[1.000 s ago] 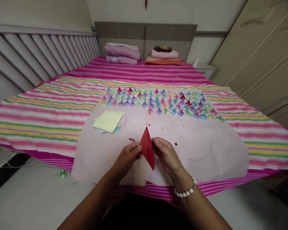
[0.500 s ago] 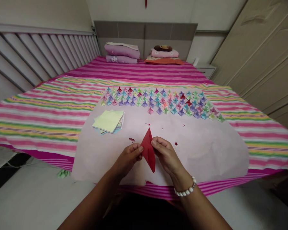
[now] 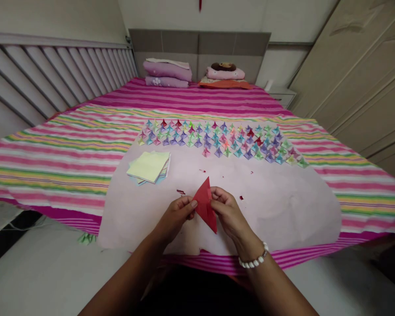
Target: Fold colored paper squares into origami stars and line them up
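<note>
A folded sheet of red paper (image 3: pixel 204 202), roughly a triangle with its long edge to the right, is held up above the pale mat (image 3: pixel 283 197). My left hand (image 3: pixel 179 215) pinches its left corner between thumb and fingers. On the long edge, my right hand (image 3: pixel 226 210) grips the paper, its thumb in front and the fingers partly hidden behind. Beyond the hands stand rows of small folded paper pieces (image 3: pixel 218 151) in many colours. A stack of square paper sheets (image 3: pixel 148 166), pale yellow on top, lies to the left.
Small dark red scraps (image 3: pixel 241 197) are scattered on the mat. Under it lies a striped bedspread (image 3: pixel 69 149). Folded bedding (image 3: pixel 167 70) is piled at the headboard (image 3: pixel 177 41). A pale green paper piece (image 3: pixel 86 238) is on the floor at left.
The red paper has gone from a narrow diamond with an open fold to a flatter triangle. My right hand has shifted slightly along its edge; the left has barely moved.
</note>
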Available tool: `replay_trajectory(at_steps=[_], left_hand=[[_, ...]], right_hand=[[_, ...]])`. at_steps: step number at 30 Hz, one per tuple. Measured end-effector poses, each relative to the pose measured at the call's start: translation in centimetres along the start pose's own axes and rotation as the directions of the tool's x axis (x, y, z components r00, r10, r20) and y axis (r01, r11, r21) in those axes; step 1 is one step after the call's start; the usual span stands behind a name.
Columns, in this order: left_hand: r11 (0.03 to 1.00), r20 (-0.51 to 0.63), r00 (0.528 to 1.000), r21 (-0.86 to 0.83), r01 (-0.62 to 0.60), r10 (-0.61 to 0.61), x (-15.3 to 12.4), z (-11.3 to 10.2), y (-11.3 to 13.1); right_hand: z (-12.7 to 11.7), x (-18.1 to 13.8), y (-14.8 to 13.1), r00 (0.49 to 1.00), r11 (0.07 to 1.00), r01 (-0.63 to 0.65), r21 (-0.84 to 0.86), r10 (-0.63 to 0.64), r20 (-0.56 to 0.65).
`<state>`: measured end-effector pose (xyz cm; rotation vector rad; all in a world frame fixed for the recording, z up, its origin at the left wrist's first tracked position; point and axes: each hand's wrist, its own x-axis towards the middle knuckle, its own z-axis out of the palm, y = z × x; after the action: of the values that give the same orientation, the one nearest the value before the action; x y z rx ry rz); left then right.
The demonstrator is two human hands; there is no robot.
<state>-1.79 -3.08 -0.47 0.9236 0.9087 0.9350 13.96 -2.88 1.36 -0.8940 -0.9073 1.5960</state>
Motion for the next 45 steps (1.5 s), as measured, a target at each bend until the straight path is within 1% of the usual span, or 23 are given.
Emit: replay_trajectory(at_steps=[3,7,9,11,14,17,20,22,23,25,29,33,35,37,39,41,45], left_hand=[[1.000,-0.031,1.000,0.029,0.000,0.001,0.1,0.1,0.0],[1.000,-0.078,0.997,0.001,0.010,-0.010,0.5,0.2,-0.2],[1.000,-0.094,0.996,0.022,-0.003,0.005,0.6,0.4,-0.2],[0.997,-0.112,0.993,0.078,-0.027,0.036,0.7,0.6,-0.2],[0.983,-0.105,0.990,0.167,-0.080,0.098,0.5,1.1,0.1],[0.961,-0.110,0.980,0.242,-0.134,0.165,0.1,1.7,0.6],[0.944,-0.120,0.977,0.302,-0.131,0.174,0.0,2.2,0.9],[0.933,-0.101,0.980,0.335,-0.128,0.171,0.0,2.2,0.8],[0.927,-0.098,0.980,0.352,-0.128,0.173,0.0,2.1,0.8],[0.911,-0.103,0.978,0.392,-0.126,0.179,0.1,1.8,0.6],[0.863,-0.116,0.970,0.487,-0.134,0.216,0.1,1.4,0.6],[0.796,-0.147,0.953,0.592,-0.130,0.264,0.2,1.4,0.8],[0.775,-0.180,0.942,0.621,-0.114,0.283,0.3,1.3,0.8],[0.796,-0.217,0.938,0.598,-0.092,0.271,0.5,1.1,0.7],[0.840,-0.230,0.944,0.537,-0.080,0.237,0.6,0.8,0.5],[0.869,-0.214,0.953,0.487,-0.088,0.216,0.7,0.6,0.6],[0.896,-0.193,0.963,0.435,-0.089,0.189,0.6,0.5,1.4]], right_hand=[[0.0,0.2,0.2,0.998,0.998,0.053,-0.037,-0.052,0.028],[0.0,0.4,0.6,0.994,0.987,0.112,-0.116,-0.111,0.014],[0.1,0.4,0.8,0.991,0.976,0.133,-0.174,-0.134,0.001],[0.1,0.4,0.9,0.985,0.951,0.160,-0.265,-0.172,-0.022],[0.1,0.4,1.2,0.965,0.871,0.213,-0.444,-0.258,-0.044],[0.1,0.3,1.3,0.936,0.760,0.285,-0.584,-0.353,-0.003],[0.4,0.2,1.3,0.901,0.645,0.363,-0.673,-0.428,0.077],[0.5,0.2,1.2,0.890,0.598,0.382,-0.705,-0.444,0.106],[0.5,0.2,1.2,0.890,0.589,0.380,-0.713,-0.444,0.108],[0.4,0.2,1.3,0.896,0.601,0.364,-0.711,-0.434,0.092],[0.1,0.4,1.3,0.911,0.661,0.331,-0.673,-0.409,0.047],[0.1,0.5,1.3,0.915,0.667,0.324,-0.671,-0.401,0.044],[0.1,0.5,1.4,0.915,0.666,0.326,-0.671,-0.400,0.047],[0.0,0.6,1.4,0.914,0.670,0.328,-0.666,-0.403,0.045],[-0.2,0.7,1.6,0.913,0.680,0.327,-0.657,-0.406,0.035],[-0.4,0.8,1.7,0.913,0.697,0.322,-0.641,-0.407,0.016],[-0.7,1.1,1.9,0.912,0.743,0.311,-0.593,-0.409,-0.034]])
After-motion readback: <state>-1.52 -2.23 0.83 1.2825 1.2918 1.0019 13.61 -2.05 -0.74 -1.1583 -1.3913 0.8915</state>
